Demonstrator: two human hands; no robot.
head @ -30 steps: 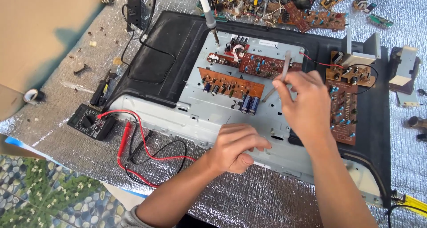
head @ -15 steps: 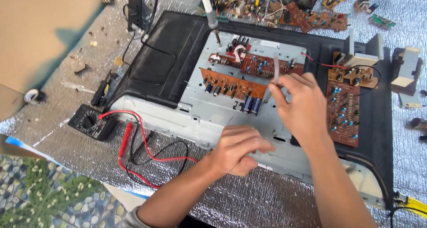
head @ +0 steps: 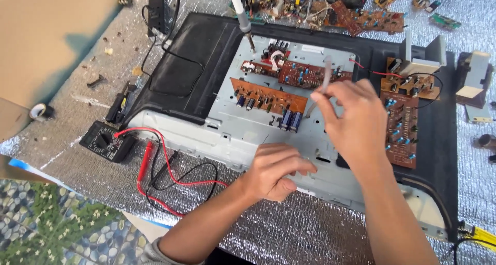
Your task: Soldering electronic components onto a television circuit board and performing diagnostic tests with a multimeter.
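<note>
grey metal chassis [head: 248,136] lies flat; left hand [head: 276,171], fingers curled, presses its edge steady while right hand [head: 351,121] pinches a thin tool [head: 321,84] over the orange board [head: 263,97].

Two bare forearms, no rings or watch visible, grey sleeve edge [head: 150,250] at left elbow

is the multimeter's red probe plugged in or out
Cannot tell. Red lead runs up to the black multimeter, but the sockets are too small to see.
</note>
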